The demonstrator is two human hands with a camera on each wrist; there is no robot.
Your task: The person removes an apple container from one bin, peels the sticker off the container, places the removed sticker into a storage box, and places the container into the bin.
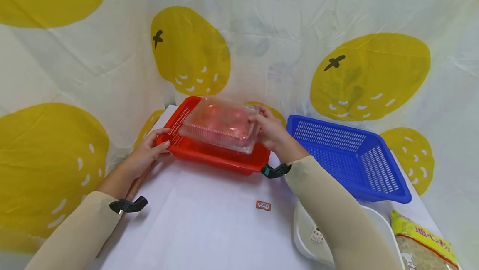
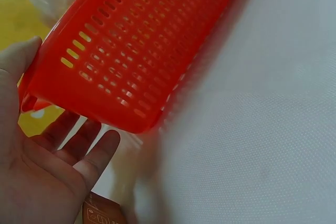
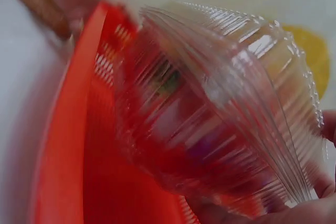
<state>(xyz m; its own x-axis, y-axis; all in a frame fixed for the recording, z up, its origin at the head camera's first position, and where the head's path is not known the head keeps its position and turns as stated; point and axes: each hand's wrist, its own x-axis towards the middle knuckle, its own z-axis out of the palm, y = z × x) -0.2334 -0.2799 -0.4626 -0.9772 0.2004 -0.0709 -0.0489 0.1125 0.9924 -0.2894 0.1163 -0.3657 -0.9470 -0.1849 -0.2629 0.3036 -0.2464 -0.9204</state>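
A red plastic basket point(image 1: 209, 158) with slotted sides stands at the back of the white table. My left hand point(image 1: 151, 147) grips its left end, thumb at the rim and fingers below, as the left wrist view shows. Over the basket, tilted, is a clear plastic clamshell box point(image 1: 220, 131) with several round reddish fruits inside that look like tomatoes. My right hand point(image 1: 271, 131) holds this box by its right end. Blur in the right wrist view hides detail of the box point(image 3: 210, 108) and its contents.
To the right stands a blue basket point(image 1: 329, 137). A white tub point(image 1: 299, 236) sits in front of it, partly behind my right sleeve. A yellow-topped bag point(image 1: 426, 236) lies at the lower right. One small brown packet point(image 1: 263, 205) lies mid-table. Patterned cloth point(image 1: 262, 54) hangs behind.
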